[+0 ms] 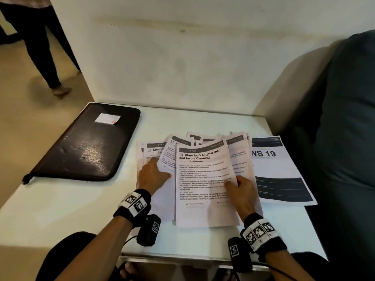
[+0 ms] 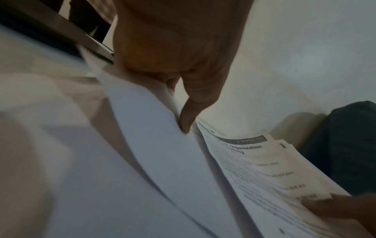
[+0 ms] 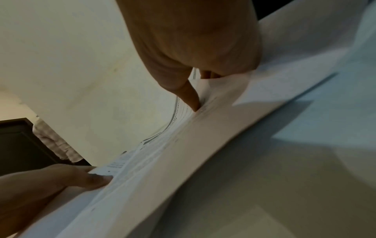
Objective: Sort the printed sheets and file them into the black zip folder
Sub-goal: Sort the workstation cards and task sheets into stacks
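The black zip folder [image 1: 87, 142] lies closed at the table's back left, a white label on its cover. Several printed sheets [image 1: 233, 147] lie fanned in the middle of the white table [image 1: 60, 209]. On top is the "Shoe Rack Organization and Insole Cleaning" sheet [image 1: 205, 179] [image 2: 254, 161]. My right hand [image 1: 239, 189] [image 3: 195, 96] pinches its right edge, thumb on top and fingers beneath. My left hand [image 1: 152, 175] [image 2: 181, 112] holds the left-hand sheets [image 1: 168, 157], its fingers slipped under a lifted page. A sheet marked "NS 19" [image 1: 272, 159] lies flat at the right.
A dark teal sofa cushion [image 1: 345, 118] crowds the table's right side, and a pale wall [image 1: 182, 67] rises right behind the table. Another person's legs [image 1: 40, 47] stand on the floor at the upper left. My knees sit below the table's front edge.
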